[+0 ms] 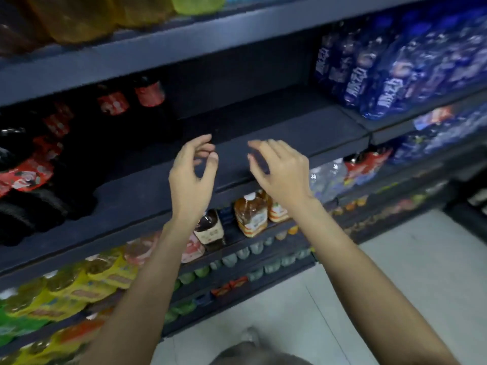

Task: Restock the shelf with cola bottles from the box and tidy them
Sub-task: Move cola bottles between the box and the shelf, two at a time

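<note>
I see my left hand (pixel 191 175) and right hand (pixel 279 169) loosely curled, holding nothing, before the shelf (pixel 276 135); cola bottles (pixel 34 164) stand at nine o'clock (red labels).

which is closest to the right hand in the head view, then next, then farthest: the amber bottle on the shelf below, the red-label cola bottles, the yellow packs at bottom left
From the right hand:
1. Amber bottle, just below the hand on the shelf beneath.
2. Red-label cola bottles, to the left on the dark shelf, beyond the left hand.
3. Yellow packs, far down at lower left.
</note>
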Demonstrator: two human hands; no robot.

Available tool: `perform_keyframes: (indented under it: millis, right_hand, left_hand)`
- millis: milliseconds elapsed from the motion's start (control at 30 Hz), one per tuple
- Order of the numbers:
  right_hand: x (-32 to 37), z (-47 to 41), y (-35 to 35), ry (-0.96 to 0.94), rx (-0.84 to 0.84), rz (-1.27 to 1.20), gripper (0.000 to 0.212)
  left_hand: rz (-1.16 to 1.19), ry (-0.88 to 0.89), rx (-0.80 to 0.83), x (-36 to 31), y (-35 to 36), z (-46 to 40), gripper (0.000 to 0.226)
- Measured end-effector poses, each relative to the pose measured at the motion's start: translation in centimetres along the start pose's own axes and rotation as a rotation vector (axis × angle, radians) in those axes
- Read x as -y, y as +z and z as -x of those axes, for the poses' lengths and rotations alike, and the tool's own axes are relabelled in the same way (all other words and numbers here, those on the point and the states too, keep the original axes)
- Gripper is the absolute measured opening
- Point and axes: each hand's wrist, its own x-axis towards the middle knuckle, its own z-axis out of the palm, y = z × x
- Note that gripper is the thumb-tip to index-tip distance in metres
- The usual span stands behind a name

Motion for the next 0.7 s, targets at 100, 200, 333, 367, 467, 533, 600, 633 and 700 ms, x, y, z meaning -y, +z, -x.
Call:
perform_keyframes:
  millis: [100, 200, 333, 367, 467, 533, 600, 633, 700]
  right_hand:
    - [-3.1, 6.2, -6.3, 0.054, 0.006, 0.042, 0.018]
    - [-7.1, 13.7, -12.2, 0.191, 0.176, 0.073, 0.021]
    - [-11.6, 23.4, -20.2, 0.541, 0.428, 0.095, 0.033]
    - [-12.5, 25.4, -22.1, 0.642, 0.48, 0.106, 0.036]
    - [-15.2, 30.6, -27.4, 0.984, 0.576, 0.087, 0.045]
    - [-17.5, 33.7, -30.5, 1.178, 0.606, 0.07, 0.052]
    - [-20.1, 36.8, -33.4, 1.348, 0.598, 0.063, 0.058]
    - [-21.4, 38.4, -34.9, 1.43, 0.585, 0.061, 0.059]
    - [-24.6, 41.7, -38.1, 1.573, 0.587, 0.063, 0.06]
  left_hand:
    - [-0.002, 0.196, 0.101, -2.2, 5.0, 4.2, 0.024]
    - [-0.004, 0.251, 0.251, -3.7, 10.9, 8.9, 0.023]
    - [-0.005, 0.088, 0.635, -5.0, 19.7, 15.6, 0.024]
    - [-0.023, 0.016, 0.743, -5.4, 22.0, 17.2, 0.023]
    - [-0.036, -0.273, 1.02, -6.7, 28.9, 21.7, 0.024]
    - [-0.039, -0.406, 1.133, -7.6, 33.9, 24.4, 0.024]
    - [-0.066, -0.437, 1.192, -8.6, 39.3, 27.1, 0.025]
    - [-0.093, -0.441, 1.215, -9.2, 41.9, 28.4, 0.026]
    - [-0.134, -0.463, 1.28, -10.5, 47.5, 31.3, 0.03]
